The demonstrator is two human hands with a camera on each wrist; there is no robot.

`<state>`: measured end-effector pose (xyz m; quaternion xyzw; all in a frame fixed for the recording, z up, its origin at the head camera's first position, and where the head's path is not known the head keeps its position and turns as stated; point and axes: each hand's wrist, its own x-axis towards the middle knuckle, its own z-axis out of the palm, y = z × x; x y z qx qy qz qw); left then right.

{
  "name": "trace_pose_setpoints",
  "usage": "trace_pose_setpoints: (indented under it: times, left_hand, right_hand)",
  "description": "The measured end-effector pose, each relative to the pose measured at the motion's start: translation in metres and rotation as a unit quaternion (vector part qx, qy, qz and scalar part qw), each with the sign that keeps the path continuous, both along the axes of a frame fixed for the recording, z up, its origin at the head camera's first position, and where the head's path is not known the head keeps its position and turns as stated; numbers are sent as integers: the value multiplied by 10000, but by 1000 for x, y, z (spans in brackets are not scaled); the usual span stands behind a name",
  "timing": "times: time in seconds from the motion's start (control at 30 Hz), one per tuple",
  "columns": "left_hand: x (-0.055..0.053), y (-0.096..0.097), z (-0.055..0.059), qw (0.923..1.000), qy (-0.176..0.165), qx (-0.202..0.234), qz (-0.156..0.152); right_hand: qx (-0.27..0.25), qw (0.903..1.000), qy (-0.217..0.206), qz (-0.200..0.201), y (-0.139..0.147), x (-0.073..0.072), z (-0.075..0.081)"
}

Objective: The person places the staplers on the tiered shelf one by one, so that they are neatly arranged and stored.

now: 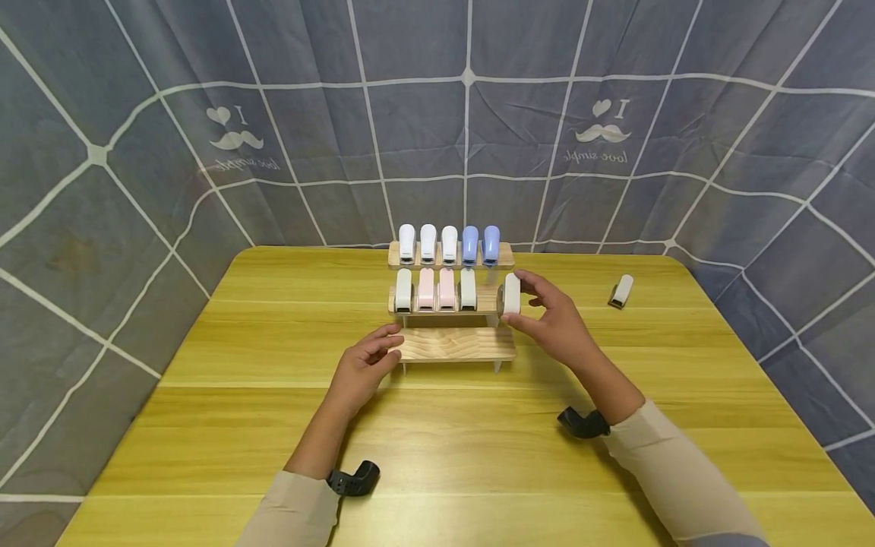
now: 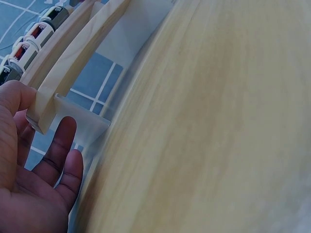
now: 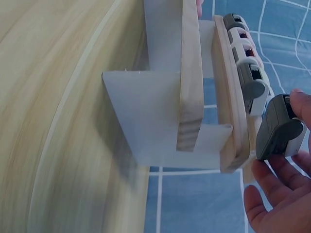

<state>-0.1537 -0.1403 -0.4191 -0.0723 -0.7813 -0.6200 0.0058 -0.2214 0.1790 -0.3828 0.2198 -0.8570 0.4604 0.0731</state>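
Note:
A three-tier wooden stand (image 1: 456,346) stands at the middle of the table. My left hand (image 1: 360,371) pinches the left end of its lowest, bare shelf between thumb and fingers. At the right end of the middle shelf, my right hand (image 1: 557,323) grips a small white stapler (image 1: 511,295) with a dark grey base (image 3: 279,127). In the right wrist view it looks slightly apart from the shelf. Left of it on that shelf are two pink staplers (image 1: 436,289) between two pale ones (image 1: 468,290). White staplers (image 1: 428,243) and two blue ones (image 1: 481,245) line the top shelf.
Another white stapler (image 1: 621,291) lies alone on the wooden table (image 1: 444,456), right of the stand. A grey curtain (image 1: 410,129) with white lines hangs close behind the table and along its sides. Translucent supports (image 3: 150,114) hold up the shelves.

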Motion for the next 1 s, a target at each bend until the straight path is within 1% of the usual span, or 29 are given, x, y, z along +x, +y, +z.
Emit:
trace_pose_setpoints:
  times: [0.2,0.47,0.7,1.0]
  left_hand:
    - [0,0,0,10000,-21,-4,19]
    - [0,0,0,10000,-25,9,51]
    - [0,0,0,10000,17,11,34]
    - [0,0,0,10000,10,-6,12]
  right_hand:
    - [11,9999,68,76,-6,-1,-1]
    - [34,9999,123,39,-14,-4,-2]
    - [-84,9999,17,107,-20,-7,-4]
    - [-173,9998,25,129,-23,-10,-9]
